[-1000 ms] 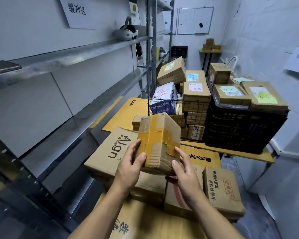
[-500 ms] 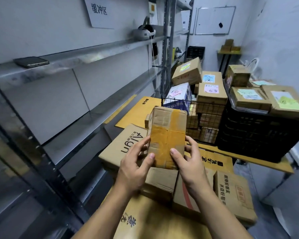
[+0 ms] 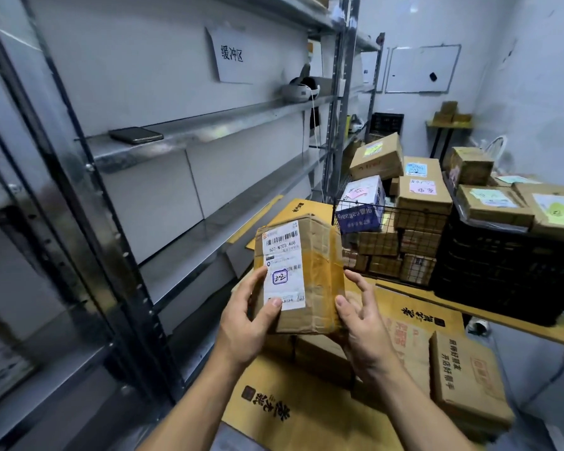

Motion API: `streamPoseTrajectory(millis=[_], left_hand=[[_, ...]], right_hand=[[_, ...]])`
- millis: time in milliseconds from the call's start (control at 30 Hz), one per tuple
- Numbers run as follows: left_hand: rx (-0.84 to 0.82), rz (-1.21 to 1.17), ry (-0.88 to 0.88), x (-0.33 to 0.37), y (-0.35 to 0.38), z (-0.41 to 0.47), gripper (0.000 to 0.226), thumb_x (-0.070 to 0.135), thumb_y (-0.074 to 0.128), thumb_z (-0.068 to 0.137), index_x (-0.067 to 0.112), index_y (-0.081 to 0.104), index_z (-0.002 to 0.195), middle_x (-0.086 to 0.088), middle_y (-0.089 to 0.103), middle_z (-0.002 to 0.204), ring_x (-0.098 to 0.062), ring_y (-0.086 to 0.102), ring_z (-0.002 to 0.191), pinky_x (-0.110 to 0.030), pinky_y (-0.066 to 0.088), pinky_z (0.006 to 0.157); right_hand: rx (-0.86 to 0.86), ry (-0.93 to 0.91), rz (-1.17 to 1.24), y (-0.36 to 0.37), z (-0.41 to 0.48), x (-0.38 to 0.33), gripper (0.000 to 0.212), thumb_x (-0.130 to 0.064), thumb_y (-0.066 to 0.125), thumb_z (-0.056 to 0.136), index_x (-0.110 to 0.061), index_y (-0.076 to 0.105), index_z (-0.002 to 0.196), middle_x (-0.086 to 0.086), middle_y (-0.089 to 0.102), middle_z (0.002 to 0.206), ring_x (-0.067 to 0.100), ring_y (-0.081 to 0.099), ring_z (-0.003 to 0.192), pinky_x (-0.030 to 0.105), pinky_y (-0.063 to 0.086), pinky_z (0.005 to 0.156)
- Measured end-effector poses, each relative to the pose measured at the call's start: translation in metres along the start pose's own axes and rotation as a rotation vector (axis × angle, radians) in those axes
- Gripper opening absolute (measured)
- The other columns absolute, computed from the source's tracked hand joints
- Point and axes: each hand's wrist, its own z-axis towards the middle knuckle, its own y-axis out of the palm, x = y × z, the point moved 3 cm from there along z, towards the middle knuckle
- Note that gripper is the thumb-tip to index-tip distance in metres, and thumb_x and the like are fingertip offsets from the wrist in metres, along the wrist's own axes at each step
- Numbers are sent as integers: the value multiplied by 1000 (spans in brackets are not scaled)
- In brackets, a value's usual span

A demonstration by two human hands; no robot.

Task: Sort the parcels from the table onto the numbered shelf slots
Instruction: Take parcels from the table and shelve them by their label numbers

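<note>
Both hands are on one parcel (image 3: 319, 255), held up in the air between them, above the pile of boxes on the table. The left hand (image 3: 248, 323) grips its lower left corner. The thumb lies across the bottom of the shipping label (image 3: 284, 265) and the fingers go round the back where I can't see them. The right hand (image 3: 363, 323) sits at the lower right corner with the thumb pressed on the front edge. Its other fingers are loose and spread beside the right side, and honestly I can't tell if they touch the cardboard. So the hands are apart, with the box's width between them. The parcel is tilted a little, label side facing the camera, with a handwritten mark in a blue square on the label and brownish tape down the right half.

Left of the left hand is the metal shelf rack (image 3: 209, 125). A phone (image 3: 135, 135) lies flat on a shelf up above the hands, and a white headset (image 3: 302, 91) sits further along the same shelf. A paper sign (image 3: 232, 55) hangs on the wall over that. Beyond the right hand there's a wire basket (image 3: 417, 271) stuffed with boxes, and right beside it a black crate (image 3: 502, 275) with more parcels on top. Below both wrists lies flattened cardboard (image 3: 274, 415), and just right of the right forearm is a printed carton (image 3: 466, 382).
</note>
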Motion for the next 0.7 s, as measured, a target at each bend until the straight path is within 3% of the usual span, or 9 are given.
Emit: streamPoseTrajectory(millis=[100,200,267,367,500,567,633,700], left_hand=[[70,54,28,6,-32,-21,65,53,65,75,38,47,136,10,53,132,-4,52,120,-35,49,98],[155,113,59,12,-65,-47,51,40,67,78,51,52,125,24,53,123,8,50,114,-14,43,90],[191,165,75,13,-85,-62,49,37,66,78,56,51,120,28,51,119,12,49,111,-5,39,84],[225,220,79,13,-114,-85,49,38,66,80,57,50,122,32,48,120,7,49,113,-15,45,82],[275,306,125,17,-145,-113,50,37,65,82,49,50,129,24,48,123,0,51,116,-29,51,89],[298,346,123,21,-159,-125,50,36,64,83,45,50,130,15,48,126,-3,51,118,-33,50,95],[332,398,131,28,-175,-139,49,35,64,84,41,52,132,10,48,128,-5,50,119,-27,45,99],[374,475,140,37,-193,-152,50,36,62,85,37,52,134,8,48,129,0,47,118,-8,36,97]], right_hand=[[-2,-82,-241,22,-16,0,41,-9,58,96,-38,56,125,8,60,122,17,68,101,43,61,82],[32,-191,-469,49,-37,-2,41,-7,62,95,-43,65,113,7,58,121,8,60,99,27,56,87],[12,-207,-473,69,-49,0,37,-5,63,94,-36,68,114,7,62,120,9,62,100,31,54,91],[-75,-148,-448,101,-69,4,32,-29,64,92,-30,65,124,-2,68,121,12,63,113,44,51,100],[-186,-102,-485,140,-91,13,53,-51,69,77,-52,52,127,-8,64,125,4,63,112,35,55,93],[-208,-87,-506,159,-98,17,59,-54,73,71,-60,46,123,-12,62,123,7,63,111,40,58,89],[-231,-98,-519,179,-103,20,64,-47,77,73,-61,42,124,-14,62,121,7,63,109,45,56,93],[-279,-118,-504,199,-107,21,69,-37,81,77,-61,38,126,-11,63,123,6,62,109,48,55,95]])
